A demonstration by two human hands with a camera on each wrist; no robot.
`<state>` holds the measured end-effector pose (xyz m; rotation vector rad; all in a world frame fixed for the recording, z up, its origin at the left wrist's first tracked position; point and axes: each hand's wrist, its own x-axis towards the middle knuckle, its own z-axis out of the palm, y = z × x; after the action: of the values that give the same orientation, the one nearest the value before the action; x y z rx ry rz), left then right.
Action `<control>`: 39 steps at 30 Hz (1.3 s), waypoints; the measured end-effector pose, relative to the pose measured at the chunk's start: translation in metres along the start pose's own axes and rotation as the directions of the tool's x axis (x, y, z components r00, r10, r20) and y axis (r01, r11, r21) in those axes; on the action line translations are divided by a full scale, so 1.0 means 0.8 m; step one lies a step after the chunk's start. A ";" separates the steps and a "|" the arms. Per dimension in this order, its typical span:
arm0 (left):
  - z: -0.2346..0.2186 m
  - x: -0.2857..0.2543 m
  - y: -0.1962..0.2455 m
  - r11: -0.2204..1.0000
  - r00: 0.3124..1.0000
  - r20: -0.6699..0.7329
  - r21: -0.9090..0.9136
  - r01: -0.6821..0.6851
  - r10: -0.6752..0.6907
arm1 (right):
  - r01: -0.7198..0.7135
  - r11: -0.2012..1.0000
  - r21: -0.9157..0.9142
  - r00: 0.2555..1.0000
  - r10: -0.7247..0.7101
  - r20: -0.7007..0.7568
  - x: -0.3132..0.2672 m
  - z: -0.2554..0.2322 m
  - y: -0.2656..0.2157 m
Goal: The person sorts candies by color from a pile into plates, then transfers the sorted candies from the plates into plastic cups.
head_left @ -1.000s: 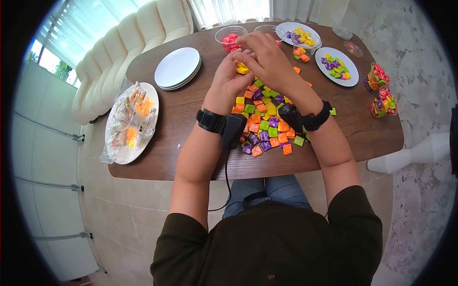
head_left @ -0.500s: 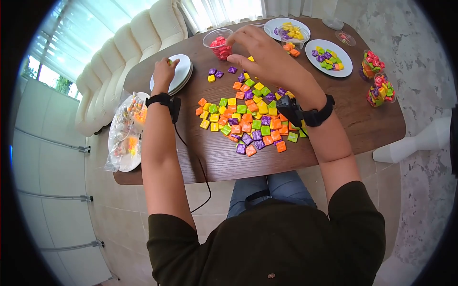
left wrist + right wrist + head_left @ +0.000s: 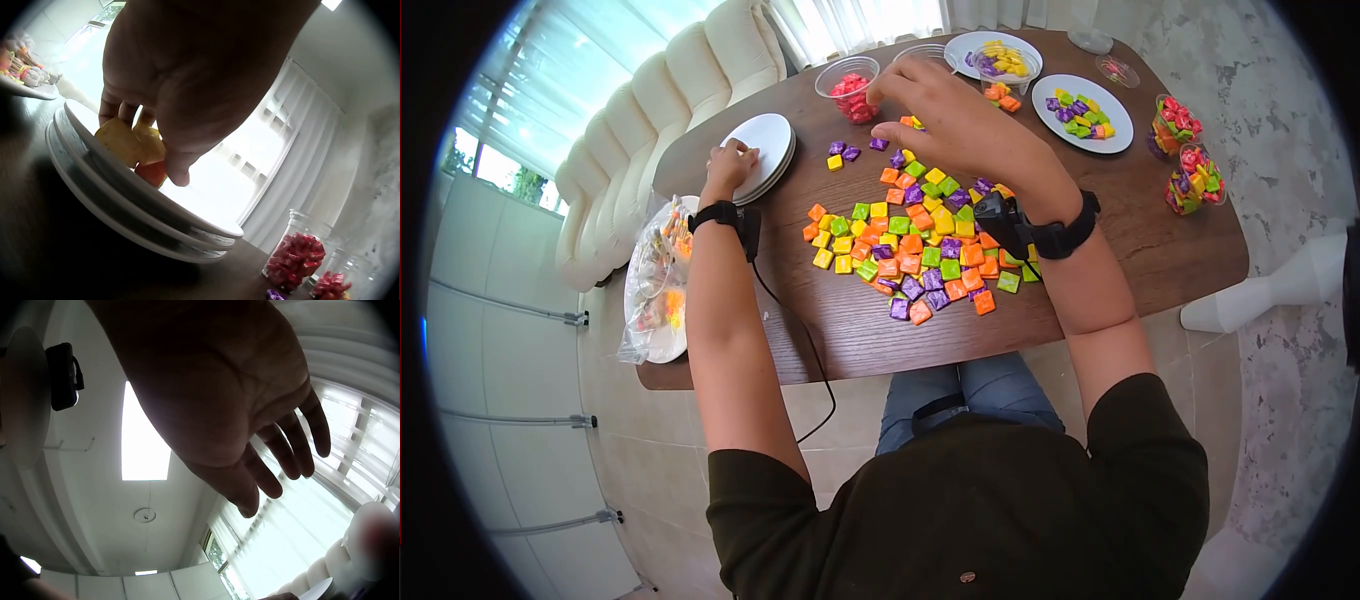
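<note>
My left hand (image 3: 728,168) is at the near-left side of a stack of white plates (image 3: 776,145). In the left wrist view its fingers and thumb hold several square wrapped candies (image 3: 128,142), yellow ones and an orange-red one, right at the top plate's surface. My right hand (image 3: 965,122) hovers over the far part of the candy pile (image 3: 910,245), fingers loosely spread. Its palm looks bare in the right wrist view. The pile mixes orange, yellow, green and purple squares. Just left of the right fingertips stands a clear cup of red candies (image 3: 852,97).
Two white plates with candies, one at the back (image 3: 960,50) and one further right (image 3: 1115,140), stand beyond the right hand. Filled cups (image 3: 1195,185) line the right edge. At far left lies an oval plate (image 3: 665,350) with bagged items. A cable (image 3: 815,345) trails from the left wrist.
My left hand has parted from the right, swung left to the plate stack with candies, and come down onto the top plate. The right hand stays over the pile.
</note>
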<state>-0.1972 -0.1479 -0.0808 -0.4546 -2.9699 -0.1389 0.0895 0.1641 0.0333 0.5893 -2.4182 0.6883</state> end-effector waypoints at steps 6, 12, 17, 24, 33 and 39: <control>-0.060 -0.062 0.104 0.972 0.961 -0.246 -0.162 -0.169 0.126 | -0.021 1.000 -0.005 0.997 0.022 0.079 -0.001 -0.008 0.009; -0.110 -0.194 0.238 0.592 0.597 0.176 -0.502 -0.630 0.783 | -0.098 0.993 -0.065 0.953 0.113 0.281 -0.019 -0.027 0.018; -0.097 -0.254 0.283 0.492 0.396 0.292 -0.493 -0.718 0.871 | -0.215 0.970 -0.112 0.710 0.234 0.665 -0.062 -0.046 0.018; -0.081 -0.262 0.295 0.665 0.574 0.361 -0.219 -0.714 0.735 | -0.191 0.945 -0.267 0.647 0.326 0.689 -0.124 -0.002 0.024; -0.065 -0.207 0.272 0.655 0.589 0.293 -0.426 -0.625 0.753 | -0.277 0.953 -0.122 0.765 0.295 0.572 -0.076 0.043 0.076; -0.060 -0.175 0.254 0.563 0.600 0.111 -0.511 -0.649 0.792 | -0.351 0.936 0.036 0.765 0.265 0.587 -0.049 0.038 0.080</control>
<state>0.0027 -0.0011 -0.0398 -1.9134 -2.7035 -0.6771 0.0728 0.2055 -0.0341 0.5080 -3.1041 0.9340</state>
